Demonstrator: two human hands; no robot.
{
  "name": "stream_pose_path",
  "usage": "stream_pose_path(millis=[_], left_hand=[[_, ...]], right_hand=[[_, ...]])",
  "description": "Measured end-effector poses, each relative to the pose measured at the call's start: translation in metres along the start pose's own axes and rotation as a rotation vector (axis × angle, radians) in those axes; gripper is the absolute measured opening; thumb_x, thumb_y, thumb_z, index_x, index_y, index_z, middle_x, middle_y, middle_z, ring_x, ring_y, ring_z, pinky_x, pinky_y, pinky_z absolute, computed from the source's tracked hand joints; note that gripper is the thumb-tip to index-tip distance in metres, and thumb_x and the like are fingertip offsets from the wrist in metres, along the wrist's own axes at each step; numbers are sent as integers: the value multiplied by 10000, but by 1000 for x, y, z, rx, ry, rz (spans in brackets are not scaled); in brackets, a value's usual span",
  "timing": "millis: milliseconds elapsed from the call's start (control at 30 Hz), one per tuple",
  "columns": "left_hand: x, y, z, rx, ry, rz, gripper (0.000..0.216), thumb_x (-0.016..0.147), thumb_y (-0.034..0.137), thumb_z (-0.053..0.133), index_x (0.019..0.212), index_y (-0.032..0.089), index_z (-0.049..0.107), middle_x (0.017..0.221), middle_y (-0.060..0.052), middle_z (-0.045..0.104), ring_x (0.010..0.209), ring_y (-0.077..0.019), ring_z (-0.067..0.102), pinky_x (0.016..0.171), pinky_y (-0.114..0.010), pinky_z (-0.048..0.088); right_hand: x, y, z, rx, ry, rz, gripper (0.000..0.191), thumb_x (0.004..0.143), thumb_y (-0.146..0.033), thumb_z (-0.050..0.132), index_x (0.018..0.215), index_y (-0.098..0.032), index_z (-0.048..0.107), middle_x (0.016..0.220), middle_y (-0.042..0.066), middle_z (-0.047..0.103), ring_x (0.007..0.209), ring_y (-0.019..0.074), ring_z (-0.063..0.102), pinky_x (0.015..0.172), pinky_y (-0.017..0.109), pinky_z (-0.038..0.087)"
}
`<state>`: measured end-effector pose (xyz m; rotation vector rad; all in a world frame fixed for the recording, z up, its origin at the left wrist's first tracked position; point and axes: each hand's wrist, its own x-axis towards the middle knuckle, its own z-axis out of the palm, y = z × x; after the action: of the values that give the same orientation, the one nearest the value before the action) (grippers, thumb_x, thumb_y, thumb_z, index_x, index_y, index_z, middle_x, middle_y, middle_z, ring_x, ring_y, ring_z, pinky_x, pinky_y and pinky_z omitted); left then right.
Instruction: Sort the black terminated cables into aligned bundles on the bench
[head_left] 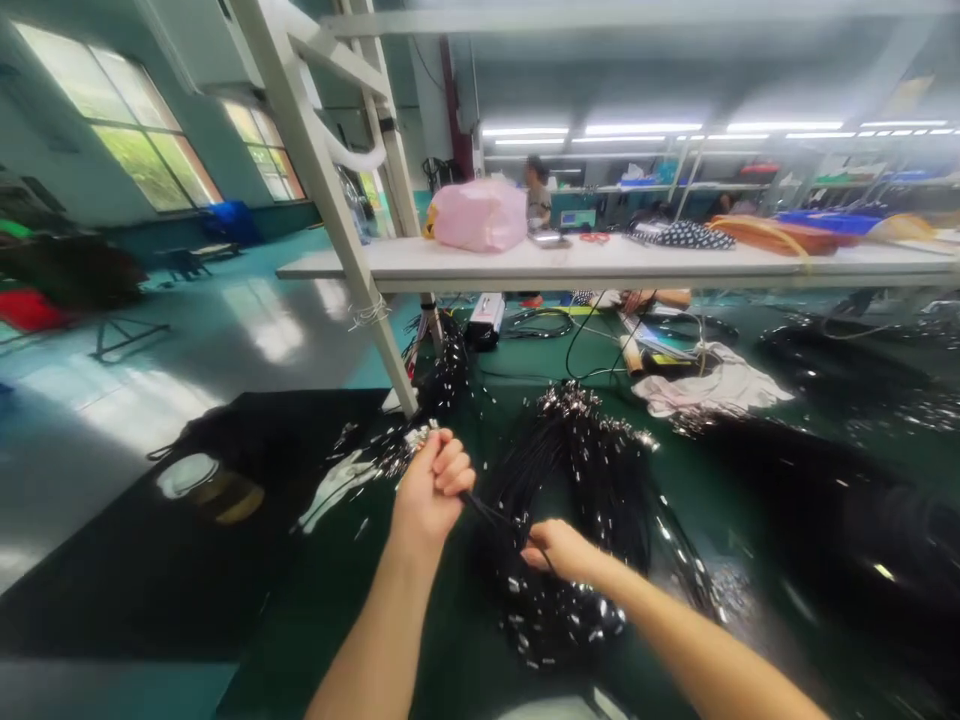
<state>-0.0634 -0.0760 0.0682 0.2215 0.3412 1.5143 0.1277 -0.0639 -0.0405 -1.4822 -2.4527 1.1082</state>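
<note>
My left hand (437, 480) is closed in a fist around black cables (486, 508). Whitish connector ends (420, 436) show just above that fist. Lower and to the right, my right hand (556, 550) pinches the same cables, which run between the two hands. Under and behind my hands lies a large looped bundle of black cables (600, 490) with many shiny metal ends. The fingertips of my right hand are partly hidden against the dark bundle. A white glove (337, 490) lies left of my left hand.
A jar with a white lid (187, 475) lies at left. A metal post (352, 240) supports a white shelf (450, 262) holding a pink bag (480, 215). Behind are a white device (487, 315), a cloth (720, 385) and more cable coils (847, 490). Another person (537, 192) is beyond the shelf.
</note>
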Motion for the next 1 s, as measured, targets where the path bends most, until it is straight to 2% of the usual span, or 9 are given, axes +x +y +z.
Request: stream_pose_path(millis=[133,267,367,467,567,633,733,900,1000], left_hand=[[14,16,-80,62,346,78,280,906,176,280,677,125,433,441,81,243,291,-17,234,292,-136,156],[11,27,-121,62,406,81,307,916,173,227,666,139,401,430,85,231,279,-14,222,286,-132,143],[-3,35,-119,57,381,18,277,909,144,248,691,130,418,441,82,245,283,-11,240,285,-128,147],[-20,41,-103,55,297,-60,224,899,136,286,745,119,448,455,81,247,286,-11,253,279,-128,127],[-31,44,-94,68,189,-97,226,904,171,284,771,120,459,459,82,240,287,-13,249,275,-123,124],[-32,44,-96,98,190,-93,255,908,177,261,763,116,461,460,83,231,288,-12,237,273,-117,136],[-24,40,-107,209,239,-70,279,911,203,245,753,116,457,478,83,237,297,-6,216,277,-107,159],[4,34,-115,601,181,-235,225,859,313,401,753,127,470,535,74,369,309,29,159,297,-83,129],[27,23,-111,749,119,-439,216,767,311,558,751,98,523,560,6,514,302,30,176,295,-99,98]], right_hand=[[4,0,34,-110,10,56,203,741,-296,536,750,-125,646,725,91,667,644,176,583,531,239,375],[7,0,30,-176,-80,-67,119,718,-208,536,732,-186,652,700,15,674,641,129,593,558,196,385],[3,-3,23,-259,-137,-141,136,653,-172,576,759,-195,659,715,12,680,654,144,605,564,201,397],[-2,-9,20,-379,-142,-177,140,635,-142,556,732,-142,657,737,96,675,699,224,612,600,273,412],[-11,-18,15,-474,-119,-208,143,649,-101,497,704,-110,629,744,151,652,718,262,602,629,324,406],[-21,-25,3,-484,-50,-241,132,658,-102,470,698,-126,594,751,129,632,710,241,583,636,325,395],[-41,-36,-33,-175,63,-231,73,648,-126,447,611,-174,489,618,30,535,585,155,507,541,265,354],[-88,-39,-113,873,145,-101,157,707,-319,438,599,-222,379,461,-76,217,364,72,173,375,228,144],[-118,-36,-137,1007,193,-49,241,714,-441,485,601,-236,431,491,-67,219,376,70,147,381,240,117]])
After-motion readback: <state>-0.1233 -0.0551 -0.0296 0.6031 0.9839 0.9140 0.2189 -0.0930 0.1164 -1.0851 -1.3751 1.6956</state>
